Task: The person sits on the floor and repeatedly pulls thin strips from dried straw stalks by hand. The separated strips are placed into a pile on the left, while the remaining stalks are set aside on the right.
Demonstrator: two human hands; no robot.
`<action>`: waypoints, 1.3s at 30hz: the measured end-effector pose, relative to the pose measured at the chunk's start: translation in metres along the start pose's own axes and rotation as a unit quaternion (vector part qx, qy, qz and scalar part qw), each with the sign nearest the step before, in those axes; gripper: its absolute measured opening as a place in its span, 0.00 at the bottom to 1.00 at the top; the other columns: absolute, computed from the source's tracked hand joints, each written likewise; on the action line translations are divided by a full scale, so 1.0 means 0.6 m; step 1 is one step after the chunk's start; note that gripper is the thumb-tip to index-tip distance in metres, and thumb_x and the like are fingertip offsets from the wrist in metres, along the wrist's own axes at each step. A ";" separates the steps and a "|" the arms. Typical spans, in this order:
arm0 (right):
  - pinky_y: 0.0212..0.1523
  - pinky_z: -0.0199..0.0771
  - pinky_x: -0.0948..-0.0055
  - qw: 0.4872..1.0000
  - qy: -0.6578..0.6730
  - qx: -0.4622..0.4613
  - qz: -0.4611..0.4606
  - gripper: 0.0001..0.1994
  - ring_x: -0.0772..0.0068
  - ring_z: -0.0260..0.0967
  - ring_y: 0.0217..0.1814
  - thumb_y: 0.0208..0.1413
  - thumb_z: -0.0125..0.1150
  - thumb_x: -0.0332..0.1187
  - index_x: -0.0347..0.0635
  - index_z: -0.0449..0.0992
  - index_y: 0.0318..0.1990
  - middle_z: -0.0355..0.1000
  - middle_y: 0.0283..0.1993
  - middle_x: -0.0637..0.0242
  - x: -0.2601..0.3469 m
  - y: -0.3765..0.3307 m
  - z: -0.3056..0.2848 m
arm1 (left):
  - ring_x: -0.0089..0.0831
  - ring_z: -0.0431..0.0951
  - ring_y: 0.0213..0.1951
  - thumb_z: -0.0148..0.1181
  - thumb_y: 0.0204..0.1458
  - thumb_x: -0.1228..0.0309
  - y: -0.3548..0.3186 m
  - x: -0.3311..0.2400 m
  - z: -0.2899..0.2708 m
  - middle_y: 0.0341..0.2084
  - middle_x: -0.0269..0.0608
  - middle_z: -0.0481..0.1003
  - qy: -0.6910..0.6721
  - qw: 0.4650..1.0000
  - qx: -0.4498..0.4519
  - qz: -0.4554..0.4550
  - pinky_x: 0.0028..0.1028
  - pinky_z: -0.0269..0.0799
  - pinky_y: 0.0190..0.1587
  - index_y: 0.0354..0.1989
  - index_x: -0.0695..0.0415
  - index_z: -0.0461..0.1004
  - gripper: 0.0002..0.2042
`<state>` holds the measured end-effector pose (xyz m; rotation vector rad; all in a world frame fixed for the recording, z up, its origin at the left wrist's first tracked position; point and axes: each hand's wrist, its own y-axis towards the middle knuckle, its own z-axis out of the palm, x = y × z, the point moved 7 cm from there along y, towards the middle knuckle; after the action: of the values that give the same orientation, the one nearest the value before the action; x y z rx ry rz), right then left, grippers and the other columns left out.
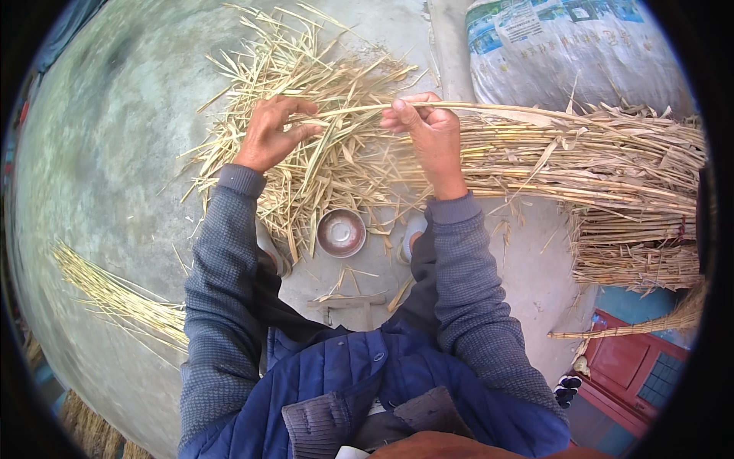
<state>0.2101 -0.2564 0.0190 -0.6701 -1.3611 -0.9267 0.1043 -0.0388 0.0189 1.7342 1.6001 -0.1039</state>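
My right hand (436, 138) pinches a long dry reed stalk (505, 108) between thumb and fingers. The stalk stretches away to the right over a thick bundle of similar stalks (527, 157), and its other end points toward my left hand. Thumb and fingers apart, my left hand (267, 134) hovers near that end; I see nothing held in it. Beneath both hands spreads a loose heap of pale dry leaves and husks (336, 164). A small round metal bowl (341, 232) sits on the floor between my feet, at the heap's near edge.
A big white and blue woven sack (581, 69) lies at the far right, behind the stalk bundle. More stacked stalks (638, 245) lie nearer on the right. A thin sheaf of stripped stems (122, 294) rests at left. A broom (634, 327) and red door (631, 359) are at lower right.
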 end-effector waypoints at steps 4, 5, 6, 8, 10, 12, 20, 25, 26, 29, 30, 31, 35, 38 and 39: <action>0.41 0.80 0.75 0.997 -0.024 0.066 0.030 0.10 0.71 0.79 0.39 0.63 0.63 0.31 0.33 0.75 0.44 0.80 0.39 0.57 -0.024 -0.012 0.050 | 0.34 0.78 0.35 0.72 0.48 0.65 0.013 -0.045 0.032 0.31 0.37 0.82 -0.089 0.995 -0.037 -0.015 0.33 0.71 0.42 0.36 0.54 0.83 0.10; 0.42 0.80 0.75 0.997 -0.011 0.065 0.036 0.09 0.71 0.79 0.40 0.63 0.62 0.30 0.33 0.75 0.45 0.80 0.40 0.57 -0.025 -0.012 0.051 | 0.34 0.78 0.35 0.72 0.49 0.65 0.014 -0.046 0.031 0.31 0.37 0.82 -0.089 0.995 -0.031 -0.023 0.33 0.71 0.41 0.35 0.55 0.83 0.09; 0.43 0.80 0.74 0.997 0.011 0.072 0.031 0.09 0.70 0.79 0.42 0.63 0.62 0.29 0.32 0.75 0.46 0.79 0.42 0.56 -0.021 -0.012 0.050 | 0.33 0.78 0.34 0.72 0.49 0.66 0.015 -0.045 0.025 0.31 0.36 0.82 -0.089 0.995 -0.038 -0.025 0.33 0.71 0.40 0.35 0.55 0.83 0.08; 0.46 0.80 0.73 0.997 0.010 0.074 0.028 0.10 0.68 0.79 0.46 0.62 0.60 0.24 0.32 0.74 0.50 0.79 0.45 0.55 -0.011 -0.011 0.039 | 0.34 0.79 0.34 0.71 0.50 0.67 0.013 -0.034 0.014 0.30 0.37 0.81 -0.109 0.993 -0.007 -0.034 0.34 0.72 0.40 0.35 0.56 0.83 0.08; 0.46 0.80 0.73 0.997 0.009 0.074 0.009 0.11 0.67 0.79 0.46 0.62 0.60 0.24 0.33 0.74 0.50 0.79 0.46 0.55 0.003 -0.010 0.026 | 0.32 0.80 0.34 0.70 0.52 0.66 0.009 -0.028 0.002 0.28 0.38 0.80 -0.118 0.993 0.014 -0.028 0.33 0.74 0.39 0.35 0.58 0.82 0.09; 0.45 0.80 0.73 0.996 0.031 0.079 -0.006 0.11 0.66 0.80 0.46 0.61 0.61 0.23 0.33 0.75 0.50 0.79 0.47 0.56 0.013 -0.010 0.019 | 0.31 0.80 0.34 0.69 0.54 0.66 0.001 -0.002 -0.001 0.29 0.40 0.81 -0.171 0.977 0.060 -0.113 0.33 0.75 0.39 0.36 0.59 0.82 0.09; 0.43 0.81 0.74 0.993 -0.054 0.083 -0.063 0.09 0.70 0.79 0.44 0.63 0.60 0.25 0.32 0.74 0.48 0.80 0.42 0.55 0.022 -0.017 0.048 | 0.39 0.79 0.40 0.73 0.48 0.62 0.001 -0.041 0.009 0.34 0.44 0.81 -0.144 0.989 0.009 -0.035 0.36 0.75 0.44 0.37 0.58 0.82 0.14; 0.35 0.77 0.80 0.994 -0.078 0.048 -0.060 0.06 0.79 0.77 0.36 0.61 0.64 0.27 0.34 0.79 0.41 0.80 0.33 0.66 0.018 -0.027 0.062 | 0.34 0.80 0.36 0.74 0.46 0.70 -0.002 -0.055 0.008 0.31 0.41 0.81 -0.177 0.981 -0.071 -0.010 0.30 0.75 0.40 0.36 0.58 0.83 0.10; 0.35 0.77 0.79 0.994 -0.074 0.050 -0.068 0.06 0.79 0.77 0.35 0.61 0.64 0.28 0.34 0.80 0.41 0.80 0.32 0.66 0.019 -0.027 0.064 | 0.32 0.80 0.35 0.74 0.46 0.72 -0.003 -0.053 0.006 0.30 0.40 0.81 -0.192 0.979 -0.065 -0.018 0.29 0.75 0.39 0.35 0.58 0.83 0.09; 0.34 0.78 0.79 0.993 -0.061 0.060 -0.083 0.07 0.79 0.77 0.34 0.62 0.64 0.29 0.34 0.80 0.41 0.80 0.31 0.65 0.021 -0.028 0.068 | 0.28 0.80 0.34 0.74 0.46 0.72 -0.010 -0.041 0.004 0.30 0.38 0.81 -0.257 0.962 -0.041 -0.080 0.26 0.75 0.38 0.34 0.58 0.83 0.08; 0.34 0.78 0.79 0.993 -0.059 0.066 -0.081 0.07 0.78 0.78 0.34 0.62 0.64 0.30 0.34 0.79 0.41 0.80 0.32 0.64 0.020 -0.028 0.069 | 0.26 0.80 0.34 0.74 0.47 0.71 -0.012 -0.037 0.006 0.30 0.37 0.81 -0.279 0.955 -0.025 -0.102 0.26 0.75 0.38 0.34 0.58 0.84 0.08; 0.34 0.78 0.78 0.993 -0.056 0.071 -0.079 0.08 0.78 0.78 0.34 0.62 0.64 0.30 0.33 0.78 0.40 0.80 0.32 0.64 0.017 -0.028 0.070 | 0.26 0.80 0.36 0.74 0.47 0.72 -0.015 -0.030 0.009 0.32 0.38 0.81 -0.304 0.942 -0.020 -0.140 0.26 0.75 0.40 0.35 0.59 0.83 0.08; 0.35 0.80 0.77 0.994 -0.032 0.070 -0.077 0.09 0.75 0.79 0.34 0.63 0.63 0.32 0.35 0.74 0.39 0.80 0.33 0.60 0.008 -0.027 0.065 | 0.28 0.80 0.38 0.74 0.47 0.68 -0.014 -0.021 0.003 0.35 0.39 0.81 -0.277 0.951 0.002 -0.138 0.28 0.75 0.43 0.39 0.60 0.82 0.13; 0.35 0.81 0.76 0.996 -0.023 0.059 -0.069 0.09 0.75 0.79 0.34 0.64 0.62 0.33 0.35 0.72 0.39 0.79 0.33 0.58 0.001 -0.022 0.058 | 0.35 0.81 0.39 0.75 0.45 0.60 -0.014 -0.015 -0.011 0.33 0.40 0.82 -0.153 0.985 0.029 -0.078 0.34 0.76 0.44 0.38 0.60 0.82 0.18; 0.35 0.81 0.76 0.996 -0.016 0.050 -0.067 0.10 0.74 0.79 0.34 0.64 0.62 0.33 0.35 0.72 0.39 0.79 0.33 0.58 0.001 -0.020 0.054 | 0.33 0.81 0.38 0.75 0.46 0.60 -0.020 0.007 -0.004 0.33 0.41 0.82 -0.154 0.974 0.092 -0.140 0.32 0.76 0.43 0.37 0.61 0.82 0.18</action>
<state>0.1832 -0.2347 0.0223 -0.5234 -1.4849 -0.9512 0.0935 -0.0347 0.0129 1.5246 1.6278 -0.6452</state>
